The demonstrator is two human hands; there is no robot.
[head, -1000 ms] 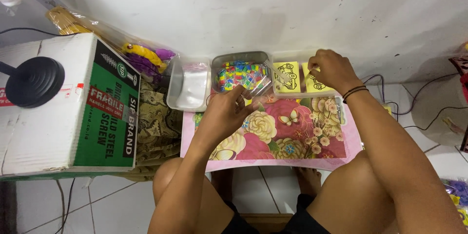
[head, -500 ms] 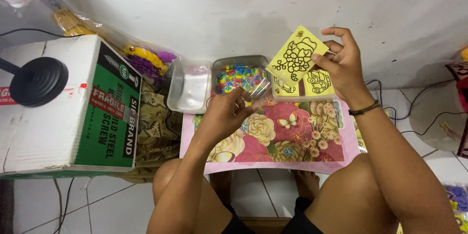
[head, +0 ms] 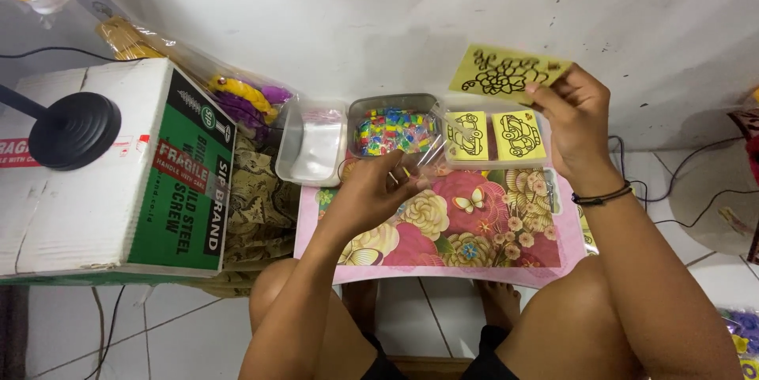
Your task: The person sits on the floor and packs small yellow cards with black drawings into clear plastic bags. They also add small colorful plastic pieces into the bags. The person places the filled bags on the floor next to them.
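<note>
Head view: the right hand has its fingers pinched on a yellow card with a black line drawing, raised above the clear tray of more yellow cards. The left hand rests loosely curled on the floral board, fingers at a small clear bag, just beside the container of coloured beads. A cardboard box stands farther left.
</note>
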